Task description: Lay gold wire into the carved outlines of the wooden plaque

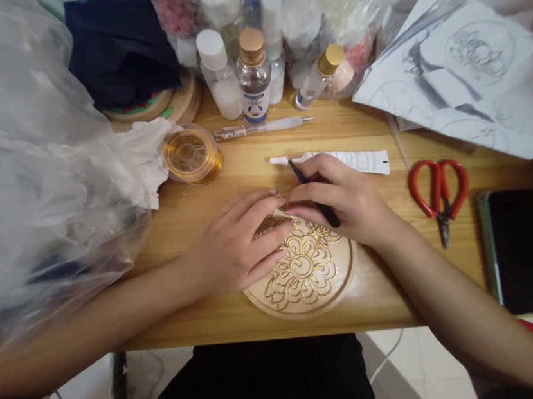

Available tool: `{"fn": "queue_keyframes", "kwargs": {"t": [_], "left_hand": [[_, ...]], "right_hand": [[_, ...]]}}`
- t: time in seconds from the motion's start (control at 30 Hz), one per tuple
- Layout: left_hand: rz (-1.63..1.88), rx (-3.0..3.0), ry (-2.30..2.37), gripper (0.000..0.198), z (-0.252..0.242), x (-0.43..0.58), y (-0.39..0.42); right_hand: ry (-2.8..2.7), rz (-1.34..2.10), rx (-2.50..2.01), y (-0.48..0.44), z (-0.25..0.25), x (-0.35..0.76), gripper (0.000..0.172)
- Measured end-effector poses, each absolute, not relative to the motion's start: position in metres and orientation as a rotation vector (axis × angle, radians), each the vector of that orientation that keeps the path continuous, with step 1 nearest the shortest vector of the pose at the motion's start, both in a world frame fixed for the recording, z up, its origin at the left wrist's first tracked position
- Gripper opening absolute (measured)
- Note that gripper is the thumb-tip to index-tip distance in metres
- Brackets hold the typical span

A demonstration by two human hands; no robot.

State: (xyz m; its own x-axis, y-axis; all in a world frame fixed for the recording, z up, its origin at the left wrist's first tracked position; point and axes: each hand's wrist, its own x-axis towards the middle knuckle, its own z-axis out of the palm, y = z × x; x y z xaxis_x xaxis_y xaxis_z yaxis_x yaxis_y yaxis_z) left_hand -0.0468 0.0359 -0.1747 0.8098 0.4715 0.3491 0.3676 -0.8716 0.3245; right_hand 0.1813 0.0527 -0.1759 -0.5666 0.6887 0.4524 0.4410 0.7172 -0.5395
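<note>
A round wooden disc (343,286) lies at the table's front edge, bearing a flower pattern outlined in gold wire (304,266). My left hand (237,241) rests over the disc's left side, fingers stretched out and slightly apart. Black tweezers (327,215) are held in my right hand (339,195), slanting between its fingers with the narrow end up and left. The fingertips of both hands meet near the disc's top edge, where a short pale sliver shows. Whether the right fingertips pinch any wire is too small to tell.
Behind my hands lie a white glue tube (363,161) and a pen (265,128). A spool of gold wire (192,153) sits left. Red-handled pliers (442,192) and a phone (517,250) lie right. Bottles (253,84), printed drawings (457,74) and plastic bags (43,198) surround the workspace.
</note>
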Motion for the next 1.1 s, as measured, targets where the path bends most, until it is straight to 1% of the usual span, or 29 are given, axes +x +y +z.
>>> {"fn": "queue_keyframes", "kwargs": {"t": [0.33, 0.73, 0.83, 1.0, 1.1], "left_hand": [[0.616, 2.757, 0.665, 0.027, -0.172, -0.047, 0.037], [0.582, 2.683, 0.668, 0.032, -0.172, -0.048, 0.037], [0.653, 2.524, 0.763, 0.035, -0.172, -0.05, 0.037], [0.892, 2.234, 0.954, 0.024, -0.172, -0.052, 0.04], [1.026, 2.083, 1.002, 0.021, -0.172, -0.053, 0.043]], "right_hand": [[-2.385, 0.505, -0.802, 0.059, -0.169, 0.182, 0.011], [-2.351, 0.622, -0.756, 0.068, -0.172, 0.186, 0.01], [-2.335, 0.651, -0.785, 0.067, -0.173, 0.185, 0.009], [-2.288, 0.634, -0.835, 0.062, -0.172, 0.184, 0.011], [-2.261, 0.564, -0.903, 0.051, -0.171, 0.185, 0.01]]}}
